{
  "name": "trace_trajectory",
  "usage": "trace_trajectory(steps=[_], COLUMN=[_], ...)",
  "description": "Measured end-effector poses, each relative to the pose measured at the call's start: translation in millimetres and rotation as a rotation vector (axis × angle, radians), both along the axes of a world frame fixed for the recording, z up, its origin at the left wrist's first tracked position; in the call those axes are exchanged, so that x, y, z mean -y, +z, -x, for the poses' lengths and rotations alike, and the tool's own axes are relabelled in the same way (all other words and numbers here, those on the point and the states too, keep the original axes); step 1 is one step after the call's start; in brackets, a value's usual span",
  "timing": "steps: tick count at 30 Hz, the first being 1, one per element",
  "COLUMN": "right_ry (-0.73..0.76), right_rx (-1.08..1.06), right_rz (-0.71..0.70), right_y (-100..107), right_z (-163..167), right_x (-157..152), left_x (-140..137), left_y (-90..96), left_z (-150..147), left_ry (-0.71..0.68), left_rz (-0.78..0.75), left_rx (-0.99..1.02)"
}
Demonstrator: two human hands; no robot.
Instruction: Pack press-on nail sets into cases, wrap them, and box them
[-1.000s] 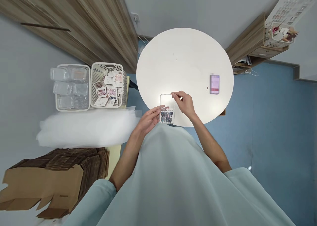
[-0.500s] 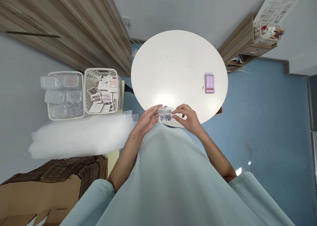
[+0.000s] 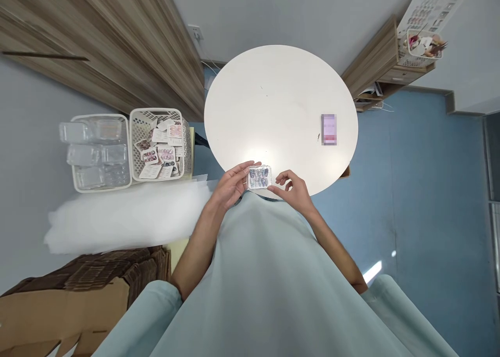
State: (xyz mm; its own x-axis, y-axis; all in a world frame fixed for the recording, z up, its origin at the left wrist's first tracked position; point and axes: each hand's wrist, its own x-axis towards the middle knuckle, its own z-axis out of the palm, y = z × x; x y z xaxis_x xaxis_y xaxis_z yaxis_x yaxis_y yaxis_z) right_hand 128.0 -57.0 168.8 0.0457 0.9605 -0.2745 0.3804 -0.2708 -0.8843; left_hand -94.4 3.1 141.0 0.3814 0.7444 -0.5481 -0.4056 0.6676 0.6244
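A small clear box of press-on nails [image 3: 260, 177], with dark nails in two rows, is held just over the near edge of the white oval table [image 3: 281, 96]. My left hand [image 3: 232, 184] grips it by its left side, fingers behind and thumb along the edge. My right hand [image 3: 294, 191] is at the box's right side, fingers curled and apart. Its thumb tip comes close to the lower right corner; whether it touches I cannot tell. Nothing shows between the right fingers.
A blurred purple item [image 3: 328, 130] lies on the table's right. To the left stand a basket of nail cards [image 3: 156, 177] and a basket of clear boxes [image 3: 130, 154]. White sheets [image 3: 125, 219] and folded cardboard [image 3: 66, 305] lie nearer me. A wooden cabinet [image 3: 371, 60] stands back right.
My right fingers have moved off the front of the box and opened a little. The box looks turned or tilted, with the dark nails now showing in the upper row.
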Motion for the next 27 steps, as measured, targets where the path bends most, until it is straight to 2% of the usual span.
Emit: trace_trajectory(steps=[4, 7, 10, 12, 17, 19, 27], right_ry=[0.087, 0.133, 0.099, 0.080, 0.071, 0.074, 0.099], right_rx=[-0.172, -0.283, -0.322, -0.333, -0.327, -0.318, -0.300], right_rz=[0.200, 0.281, 0.274, 0.263, 0.276, 0.283, 0.314], right_y=[-8.3, -12.8, -17.3, -21.0, -28.1, -29.0, -29.9], right_z=[-1.8, 0.4, 2.9, 3.1, 0.9, 1.3, 10.5], right_x=[-3.7, -4.0, -3.7, -4.1, -6.4, -7.3, -14.7], left_x=[1.8, 3.5, 6.2, 9.0, 17.7, 20.0, 17.1], left_y=[2.1, 3.9, 5.3, 5.9, 4.3, 2.3, -1.6], left_z=[1.2, 0.5, 0.4, 2.5, 12.6, 15.0, 21.9], left_ry=[-0.003, -0.012, 0.010, 0.006, -0.216, -0.256, -0.239], left_rz=[-0.023, -0.041, -0.045, -0.040, -0.067, -0.099, -0.152], left_rx=[0.004, 0.003, -0.047, -0.153, -0.453, -0.489, -0.535])
